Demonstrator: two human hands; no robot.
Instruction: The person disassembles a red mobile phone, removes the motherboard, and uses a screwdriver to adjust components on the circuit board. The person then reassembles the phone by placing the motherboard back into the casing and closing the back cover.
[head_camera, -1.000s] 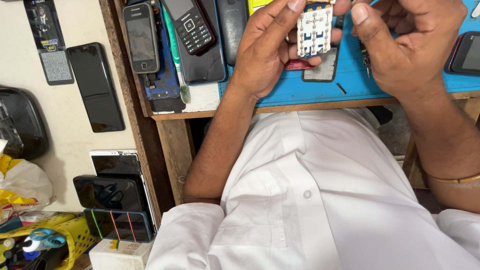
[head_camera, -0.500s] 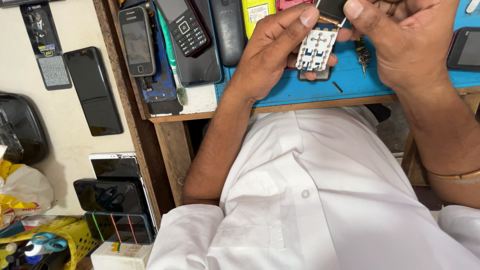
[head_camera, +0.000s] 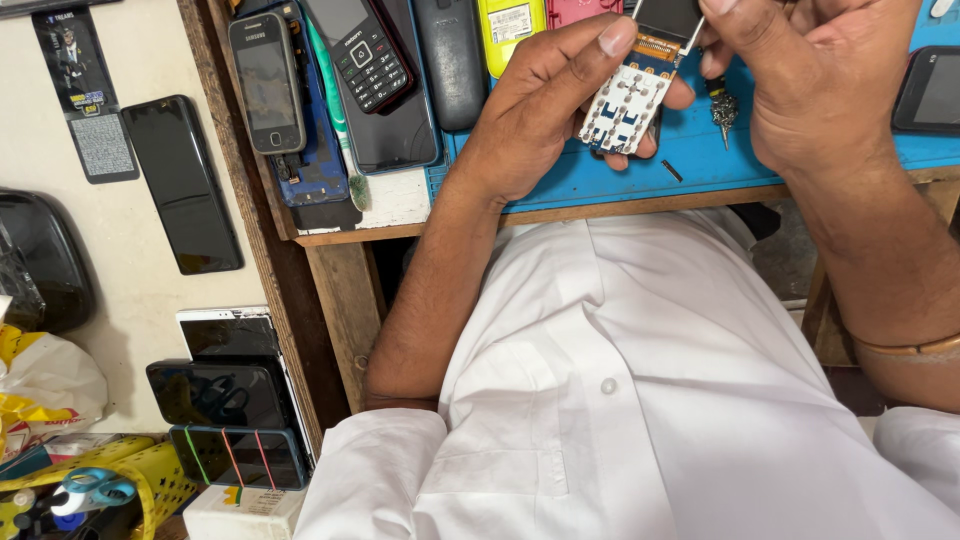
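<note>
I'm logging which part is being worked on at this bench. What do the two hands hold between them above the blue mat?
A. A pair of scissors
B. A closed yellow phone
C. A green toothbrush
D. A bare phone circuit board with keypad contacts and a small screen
D: the left hand and right hand pinch a bare circuit board with keypad contacts and a small dark screen above the blue mat.

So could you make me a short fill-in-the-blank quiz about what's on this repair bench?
1. Both hands hold a bare phone board above a ____ mat.
2. The left hand and right hand grip the board; the person's shirt is ____.
3. The scissors at lower left have ____ handles.
4. The bracelet sits on the ____ wrist.

Missing words: blue; white; blue; right
</note>
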